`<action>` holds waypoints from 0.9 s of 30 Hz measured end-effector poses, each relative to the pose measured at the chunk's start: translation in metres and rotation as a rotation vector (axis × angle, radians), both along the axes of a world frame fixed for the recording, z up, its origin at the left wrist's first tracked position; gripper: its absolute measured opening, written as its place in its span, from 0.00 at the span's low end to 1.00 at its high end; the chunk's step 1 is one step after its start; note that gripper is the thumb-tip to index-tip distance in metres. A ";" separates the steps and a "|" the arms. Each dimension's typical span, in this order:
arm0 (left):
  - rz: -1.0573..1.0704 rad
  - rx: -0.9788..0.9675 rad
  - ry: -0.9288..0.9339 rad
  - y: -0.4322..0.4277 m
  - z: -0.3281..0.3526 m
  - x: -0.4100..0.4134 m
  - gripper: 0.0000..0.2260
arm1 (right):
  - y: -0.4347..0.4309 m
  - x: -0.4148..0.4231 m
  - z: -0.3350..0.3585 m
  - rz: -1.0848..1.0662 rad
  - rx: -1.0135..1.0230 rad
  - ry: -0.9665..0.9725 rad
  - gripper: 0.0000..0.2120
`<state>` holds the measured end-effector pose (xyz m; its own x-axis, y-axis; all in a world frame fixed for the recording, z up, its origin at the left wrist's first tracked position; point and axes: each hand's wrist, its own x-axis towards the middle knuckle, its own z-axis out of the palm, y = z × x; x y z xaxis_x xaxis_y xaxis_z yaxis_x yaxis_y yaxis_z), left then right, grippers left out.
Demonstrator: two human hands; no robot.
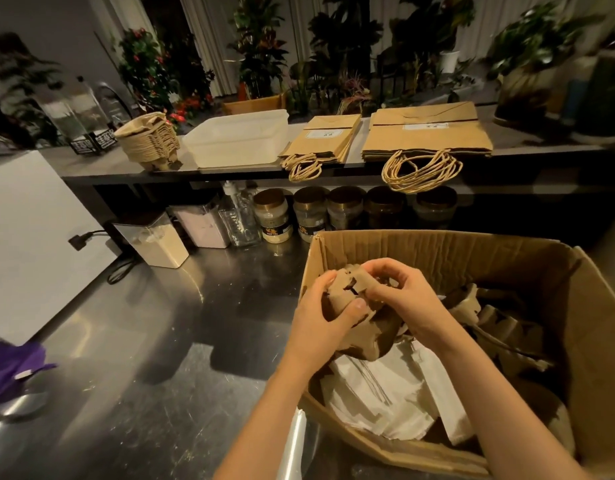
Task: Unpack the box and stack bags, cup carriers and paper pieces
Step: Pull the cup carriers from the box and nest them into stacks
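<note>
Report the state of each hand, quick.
Left hand: closed, gripping a cup carrier.
Right hand: closed, gripping the same cup carrier.

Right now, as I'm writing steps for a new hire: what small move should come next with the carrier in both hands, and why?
Probably lift the cup carrier clear of the box and carry it toward the carrier stack on the shelf. The left hand and right hand both grip it just above the box, and like pieces already sit stacked there.
</note>
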<state>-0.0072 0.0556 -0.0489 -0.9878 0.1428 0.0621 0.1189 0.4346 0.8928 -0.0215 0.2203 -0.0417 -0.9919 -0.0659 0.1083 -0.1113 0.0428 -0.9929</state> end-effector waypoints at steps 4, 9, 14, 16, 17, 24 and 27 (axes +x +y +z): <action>-0.008 0.270 -0.168 0.000 0.004 0.001 0.21 | 0.011 -0.001 0.007 0.026 -0.023 -0.060 0.15; 0.022 0.584 -0.320 0.001 0.008 0.002 0.12 | 0.016 -0.001 0.004 0.025 0.028 -0.132 0.08; -0.010 0.940 -0.523 -0.006 0.009 -0.001 0.17 | 0.021 -0.002 0.003 -0.251 -0.084 -0.132 0.06; -0.014 1.088 -0.578 -0.011 0.006 -0.004 0.23 | 0.026 -0.001 0.002 -0.327 -0.174 -0.207 0.06; -0.010 1.132 -0.587 -0.012 0.004 -0.005 0.26 | 0.027 0.000 0.003 -0.349 -0.258 -0.254 0.08; -0.097 1.236 -0.715 -0.016 0.012 -0.002 0.27 | 0.021 0.005 0.016 -0.382 -0.625 -0.397 0.14; -0.123 1.241 -0.769 -0.019 0.011 -0.002 0.26 | 0.020 0.006 0.019 -0.394 -0.735 -0.380 0.17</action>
<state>-0.0095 0.0367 -0.0375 -0.8192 0.4756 -0.3204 -0.5707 -0.6208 0.5375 -0.0151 0.2404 -0.0227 -0.9055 0.2417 -0.3488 0.1166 -0.6487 -0.7521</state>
